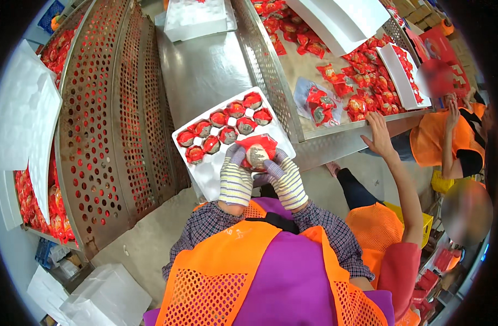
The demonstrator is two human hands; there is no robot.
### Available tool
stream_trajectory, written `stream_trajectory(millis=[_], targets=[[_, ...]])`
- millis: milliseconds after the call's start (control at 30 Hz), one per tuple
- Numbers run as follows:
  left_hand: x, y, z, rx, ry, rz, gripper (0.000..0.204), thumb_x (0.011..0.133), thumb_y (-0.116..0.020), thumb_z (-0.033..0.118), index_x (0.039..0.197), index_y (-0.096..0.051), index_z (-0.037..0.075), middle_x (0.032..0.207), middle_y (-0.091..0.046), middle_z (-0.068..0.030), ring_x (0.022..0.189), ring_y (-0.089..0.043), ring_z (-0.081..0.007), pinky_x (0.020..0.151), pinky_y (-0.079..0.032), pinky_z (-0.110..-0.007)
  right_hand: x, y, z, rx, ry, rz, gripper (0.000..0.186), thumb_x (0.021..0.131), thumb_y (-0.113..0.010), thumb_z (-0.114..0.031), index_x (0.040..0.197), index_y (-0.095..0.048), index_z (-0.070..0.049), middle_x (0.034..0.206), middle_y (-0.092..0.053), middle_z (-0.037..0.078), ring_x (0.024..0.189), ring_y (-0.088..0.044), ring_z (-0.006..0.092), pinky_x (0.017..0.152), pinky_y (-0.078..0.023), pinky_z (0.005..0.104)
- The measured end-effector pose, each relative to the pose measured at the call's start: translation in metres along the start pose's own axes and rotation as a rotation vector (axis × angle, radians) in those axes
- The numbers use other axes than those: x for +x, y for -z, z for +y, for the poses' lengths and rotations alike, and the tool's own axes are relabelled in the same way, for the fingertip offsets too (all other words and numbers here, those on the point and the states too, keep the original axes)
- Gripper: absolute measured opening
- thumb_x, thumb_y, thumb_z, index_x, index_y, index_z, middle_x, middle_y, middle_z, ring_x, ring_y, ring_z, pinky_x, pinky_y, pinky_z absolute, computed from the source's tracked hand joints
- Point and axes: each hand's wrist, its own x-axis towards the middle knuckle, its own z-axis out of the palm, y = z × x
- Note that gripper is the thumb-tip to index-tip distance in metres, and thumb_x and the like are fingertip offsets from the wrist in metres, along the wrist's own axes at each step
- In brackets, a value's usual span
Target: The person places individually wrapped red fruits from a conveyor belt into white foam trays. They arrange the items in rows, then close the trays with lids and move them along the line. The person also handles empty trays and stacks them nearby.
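In front of my chest, a red-and-clear plastic packet with a pale round item inside is held between both hands. My left hand, in a striped knit glove, grips its left side. The matching gloved fingers of my right hand close on its right and lower side. Just beyond and beneath lies a white foam tray, tilted in the view, with several similar round red packets sitting in its hollows. The near hollows are partly covered by my hands.
A perforated metal bin wall curves along the left, with red packets behind it. Beyond the tray runs a steel surface bearing more white foam trays. At right, a metal-edged table holds heaped red packets; a co-worker's hand rests at its edge.
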Motion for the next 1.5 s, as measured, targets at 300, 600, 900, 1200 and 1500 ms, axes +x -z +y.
stream_trajectory(millis=[300,600,900,1200,1500], targets=[[0.0,-0.014,0.041,1.153,-0.302,-0.267,0.053,0.072,-0.074,0.021,0.116,-0.054,-0.001,0.105,-0.06,-0.0113,0.098,-0.058,-0.0173,0.083,-0.048,-0.027,-0.011,0.017,0.002,-0.398,0.072,-0.033,0.044,0.075,-0.071,-0.012,0.113,-0.054,0.0,0.096,-0.061,0.005,0.085,-0.057,0.0098,0.075,-0.049,0.0235],[0.005,-0.019,0.027,0.898,-0.003,-0.182,0.022,0.077,-0.07,0.016,0.091,-0.063,0.0,0.082,-0.062,-0.0037,0.077,-0.059,-0.0104,0.071,-0.049,-0.025,-0.024,0.026,0.007,-0.234,0.14,-0.037,0.046,0.07,-0.073,-0.002,0.111,-0.052,-0.003,0.096,-0.059,0.003,0.087,-0.057,0.011,0.078,-0.049,0.025],[-0.001,-0.031,0.022,0.723,0.131,-0.121,0.023,0.076,-0.071,0.016,0.09,-0.062,-0.001,0.081,-0.062,-0.0064,0.074,-0.06,-0.0131,0.069,-0.05,-0.026,-0.032,0.033,0.005,-0.238,0.166,-0.04,0.044,0.07,-0.07,0.003,0.109,-0.051,-0.006,0.101,-0.058,0.004,0.093,-0.055,0.0109,0.082,-0.048,0.0266],[-0.011,0.031,-0.013,0.769,0.157,-0.189,0.024,0.081,-0.065,0.012,0.102,-0.061,0.002,0.084,-0.062,-0.0058,0.082,-0.057,-0.0136,0.075,-0.048,-0.027,-0.041,0.035,-0.008,-0.779,0.267,-0.164,0.057,0.066,-0.074,-0.011,0.118,-0.051,-0.005,0.104,-0.056,0.012,0.095,-0.057,0.0241,0.083,-0.047,0.0328],[-0.039,0.025,0.007,0.459,0.483,-0.376,0.039,0.091,-0.053,0.035,0.114,-0.053,0.004,0.099,-0.059,-0.0041,0.09,-0.056,-0.0125,0.079,-0.046,-0.026,-0.019,0.031,-0.039,-1.37,0.397,-0.284,0.052,0.066,-0.075,-0.014,0.112,-0.054,-0.002,0.1,-0.058,0.016,0.09,-0.059,0.022,0.077,-0.047,0.0328]])
